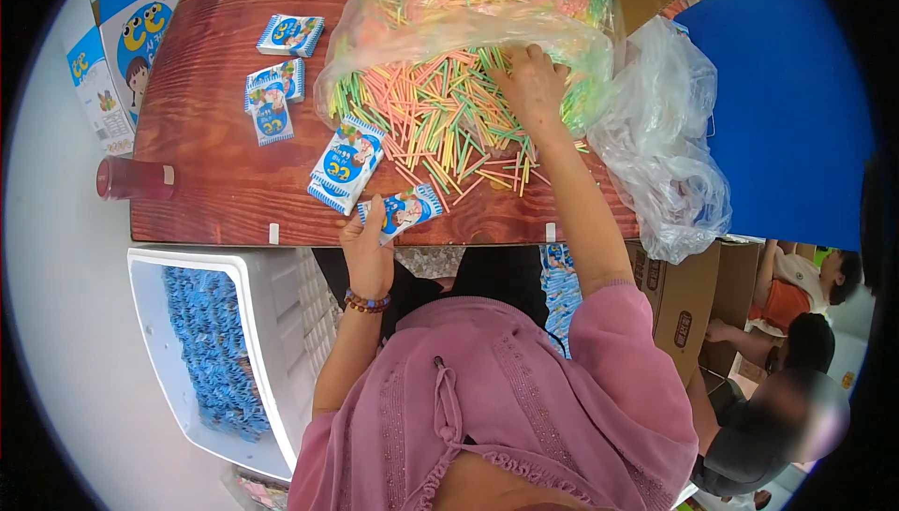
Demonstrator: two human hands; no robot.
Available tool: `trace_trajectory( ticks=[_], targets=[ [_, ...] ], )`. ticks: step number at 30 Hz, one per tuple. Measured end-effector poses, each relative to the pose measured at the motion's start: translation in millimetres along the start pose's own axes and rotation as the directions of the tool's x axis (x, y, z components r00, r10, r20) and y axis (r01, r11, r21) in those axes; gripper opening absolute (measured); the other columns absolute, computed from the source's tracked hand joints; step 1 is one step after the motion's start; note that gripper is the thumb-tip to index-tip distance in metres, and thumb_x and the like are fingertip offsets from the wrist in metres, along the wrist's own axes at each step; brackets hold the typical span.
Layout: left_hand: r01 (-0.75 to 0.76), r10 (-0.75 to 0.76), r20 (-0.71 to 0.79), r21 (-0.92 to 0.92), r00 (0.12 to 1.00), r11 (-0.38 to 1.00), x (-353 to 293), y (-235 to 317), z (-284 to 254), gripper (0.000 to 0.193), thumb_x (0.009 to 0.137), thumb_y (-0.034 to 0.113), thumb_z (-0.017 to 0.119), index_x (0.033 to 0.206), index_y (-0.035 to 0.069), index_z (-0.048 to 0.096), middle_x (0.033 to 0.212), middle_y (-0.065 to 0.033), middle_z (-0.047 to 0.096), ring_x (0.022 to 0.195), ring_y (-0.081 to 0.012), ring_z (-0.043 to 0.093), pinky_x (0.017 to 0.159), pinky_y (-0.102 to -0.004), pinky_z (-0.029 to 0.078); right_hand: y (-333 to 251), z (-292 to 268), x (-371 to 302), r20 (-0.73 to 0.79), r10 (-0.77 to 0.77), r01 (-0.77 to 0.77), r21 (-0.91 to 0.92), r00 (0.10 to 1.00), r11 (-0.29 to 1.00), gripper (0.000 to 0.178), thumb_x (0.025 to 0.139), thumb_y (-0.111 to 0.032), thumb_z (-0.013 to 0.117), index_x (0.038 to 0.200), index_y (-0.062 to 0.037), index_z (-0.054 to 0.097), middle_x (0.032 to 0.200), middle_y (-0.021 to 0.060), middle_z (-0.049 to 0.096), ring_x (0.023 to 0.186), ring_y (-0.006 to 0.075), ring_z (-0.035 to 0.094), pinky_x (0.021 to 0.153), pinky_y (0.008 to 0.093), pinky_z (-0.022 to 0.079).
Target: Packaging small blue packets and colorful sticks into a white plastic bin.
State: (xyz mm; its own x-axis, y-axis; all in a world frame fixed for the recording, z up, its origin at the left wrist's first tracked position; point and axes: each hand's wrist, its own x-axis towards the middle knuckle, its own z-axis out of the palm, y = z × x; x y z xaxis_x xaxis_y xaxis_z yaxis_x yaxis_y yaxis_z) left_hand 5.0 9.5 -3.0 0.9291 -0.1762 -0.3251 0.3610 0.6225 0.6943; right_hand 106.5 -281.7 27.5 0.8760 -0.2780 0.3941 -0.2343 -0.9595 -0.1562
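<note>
Between thumb and fingers, my left hand (369,247) grips a small blue-and-white packet (406,212) at the table's near edge. A larger packet or stack of the same kind (346,164) lies just beyond it. My right hand (534,87) reaches into a heap of thin pink, yellow and green sticks (440,118), its bent fingers closed on some of them; the fingertips are partly hidden. The heap spills from a big clear plastic bag (412,38) on the table. Further left lie more packets (290,34), some overlapping (272,110).
A white foam box (251,342) full of blue packets stands below the table (215,164) at left. A dark red cylinder (136,178) sits at the left edge. Crumpled clear plastic (667,136), a blue panel (787,99), cardboard boxes (679,305) and other people (796,352) are at right.
</note>
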Motion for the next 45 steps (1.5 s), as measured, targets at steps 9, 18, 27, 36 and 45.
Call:
trace_trajectory(
  ticks=[9, 18, 27, 36, 45],
  targets=[
    [0.003, -0.003, -0.027, 0.01, 1.0, 1.0, 0, 4, 1, 0.015, 0.095, 0.015, 0.056, 0.096, 0.004, 0.066, 0.095, -0.005, 0.069, 0.082, -0.012, 0.067, 0.071, -0.0281, 0.055, -15, 13, 11, 0.08, -0.04, 0.054, -0.187, 0.996, 0.981, 0.049, 0.074, -0.03, 0.071, 0.112, -0.0021, 0.058, 0.11, 0.0153, 0.055, 0.098, 0.0327, 0.053, 0.082, 0.0467, 0.038],
    [0.023, -0.023, -0.068, 0.0, 0.997, 1.0, 0, 3, 3, 0.013, 0.092, 0.014, 0.061, 0.091, 0.002, 0.067, 0.09, -0.0034, 0.068, 0.078, -0.0104, 0.066, 0.071, -0.0264, 0.054, 7, 32, 9, 0.035, -0.113, 0.114, -0.03, 0.993, 0.993, 0.034, 0.084, -0.023, 0.061, 0.112, -0.003, 0.057, 0.109, 0.016, 0.057, 0.103, 0.0317, 0.053, 0.089, 0.0488, 0.034],
    [0.018, -0.019, -0.051, -0.013, 0.999, 1.0, 1, 2, 2, 0.012, 0.092, 0.013, 0.061, 0.094, 0.002, 0.066, 0.091, -0.0042, 0.068, 0.08, -0.0109, 0.066, 0.074, -0.0273, 0.054, 23, 14, 5, 0.188, -0.191, 0.085, 0.462, 0.963, 0.883, 0.028, 0.091, -0.019, 0.054, 0.114, -0.0023, 0.054, 0.077, 0.0144, 0.065, 0.079, 0.0317, 0.059, 0.093, 0.0436, 0.034],
    [0.021, -0.021, -0.055, -0.004, 0.998, 1.0, 1, 1, 3, 0.012, 0.092, 0.014, 0.061, 0.094, 0.002, 0.066, 0.092, -0.0041, 0.068, 0.08, -0.0111, 0.066, 0.075, -0.0273, 0.054, 23, 2, 6, 0.293, -0.19, -0.002, 0.55, 0.937, 0.835, 0.04, 0.092, -0.017, 0.053, 0.129, -0.0018, 0.047, 0.082, 0.013, 0.067, 0.093, 0.0254, 0.061, 0.087, 0.0363, 0.042],
    [0.078, -0.079, -0.061, -0.03, 0.995, 0.997, 0, 13, 11, 0.014, 0.095, 0.018, 0.058, 0.099, 0.006, 0.065, 0.097, -0.0036, 0.069, 0.086, -0.0118, 0.066, 0.067, -0.026, 0.052, 9, -11, -10, 0.442, -0.017, -0.42, 0.864, 0.897, 0.276, 0.038, 0.097, -0.022, 0.05, 0.125, 0.0033, 0.045, 0.087, 0.0055, 0.063, 0.101, 0.0191, 0.058, 0.095, 0.0339, 0.042]
  ],
)
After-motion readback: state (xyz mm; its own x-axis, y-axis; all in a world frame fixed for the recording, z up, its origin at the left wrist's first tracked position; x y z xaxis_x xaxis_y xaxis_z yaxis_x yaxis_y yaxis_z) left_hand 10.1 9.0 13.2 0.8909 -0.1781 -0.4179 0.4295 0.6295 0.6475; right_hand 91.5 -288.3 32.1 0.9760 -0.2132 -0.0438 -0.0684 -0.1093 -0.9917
